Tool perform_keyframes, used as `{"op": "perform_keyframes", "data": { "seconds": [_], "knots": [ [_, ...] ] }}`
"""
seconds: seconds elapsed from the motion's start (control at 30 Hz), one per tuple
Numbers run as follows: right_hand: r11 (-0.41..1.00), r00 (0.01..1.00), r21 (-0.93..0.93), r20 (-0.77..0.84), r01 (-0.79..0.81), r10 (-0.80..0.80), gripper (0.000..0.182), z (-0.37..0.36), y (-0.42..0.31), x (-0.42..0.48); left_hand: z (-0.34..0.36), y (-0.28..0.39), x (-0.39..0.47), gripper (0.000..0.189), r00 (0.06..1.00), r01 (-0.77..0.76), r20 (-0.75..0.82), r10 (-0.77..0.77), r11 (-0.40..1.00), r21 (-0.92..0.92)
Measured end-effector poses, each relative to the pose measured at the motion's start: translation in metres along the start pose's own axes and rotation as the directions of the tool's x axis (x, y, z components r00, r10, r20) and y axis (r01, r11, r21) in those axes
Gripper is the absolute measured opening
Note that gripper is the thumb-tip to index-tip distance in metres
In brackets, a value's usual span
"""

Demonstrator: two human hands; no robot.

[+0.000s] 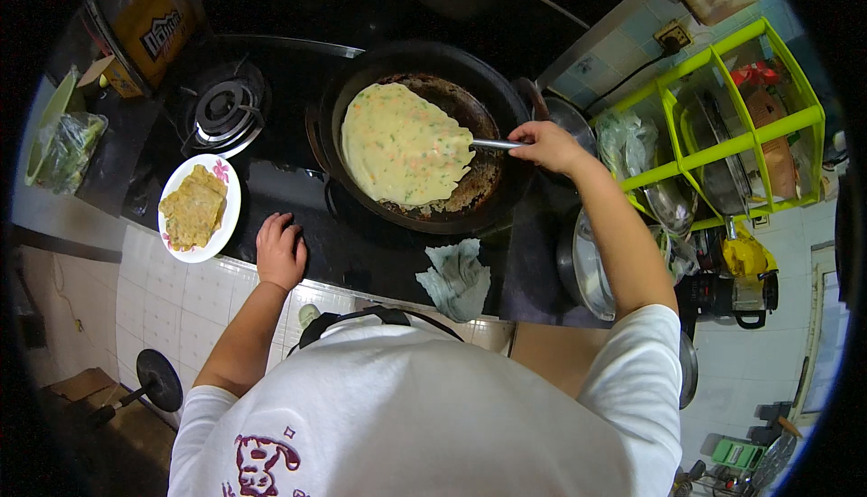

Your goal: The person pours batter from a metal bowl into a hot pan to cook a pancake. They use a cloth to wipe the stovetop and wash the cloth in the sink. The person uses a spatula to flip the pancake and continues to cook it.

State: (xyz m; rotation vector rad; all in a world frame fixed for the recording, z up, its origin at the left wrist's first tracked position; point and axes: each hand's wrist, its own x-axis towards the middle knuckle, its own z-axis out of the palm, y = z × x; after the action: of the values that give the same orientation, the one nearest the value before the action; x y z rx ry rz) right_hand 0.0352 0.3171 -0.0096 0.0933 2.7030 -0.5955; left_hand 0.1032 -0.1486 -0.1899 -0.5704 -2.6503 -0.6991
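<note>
My right hand (547,148) grips the metal handle of a utensil (494,144); its far end is hidden by a pale pancake (406,148) flecked with green and orange. The pancake covers the left part of a large dark wok (433,224), whose browned bottom shows at the right. My left hand (281,249) rests on the front edge of the black glass cooktop (278,188), holding nothing, fingers slightly spread. Left of it, a white plate with pink flowers (232,216) bears folded, browned pancakes (194,209).
A gas burner (227,111) lies bare at the left. A crumpled grey cloth (457,279) hangs over the counter's front edge. To the right stand a metal pot (589,270) and a green-framed rack (718,141). Bagged greens (71,148) lie far left.
</note>
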Motion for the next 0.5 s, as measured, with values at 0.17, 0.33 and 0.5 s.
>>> {"op": "perform_keyframes", "data": {
  "seconds": [0.17,0.33,0.5],
  "knots": [
    [0.997,0.996,0.002,-0.049,-0.075,0.075,0.037,0.024,-0.04,-0.004,-0.002,0.001,0.0,0.02,1.0,0.012,0.015,-0.011,1.0,-0.013],
    [0.979,0.979,0.188,-0.167,-0.083,0.115,0.036,0.028,-0.019,-0.021,0.0,-0.001,0.001,0.02,1.0,0.0,0.009,0.0,1.0,-0.024],
    [0.994,0.756,-0.101,-0.647,0.038,-0.094,0.03,0.007,-0.05,-0.071,-0.002,0.0,0.0,0.02,1.0,0.006,-0.017,-0.007,1.0,-0.023]
  ]
}}
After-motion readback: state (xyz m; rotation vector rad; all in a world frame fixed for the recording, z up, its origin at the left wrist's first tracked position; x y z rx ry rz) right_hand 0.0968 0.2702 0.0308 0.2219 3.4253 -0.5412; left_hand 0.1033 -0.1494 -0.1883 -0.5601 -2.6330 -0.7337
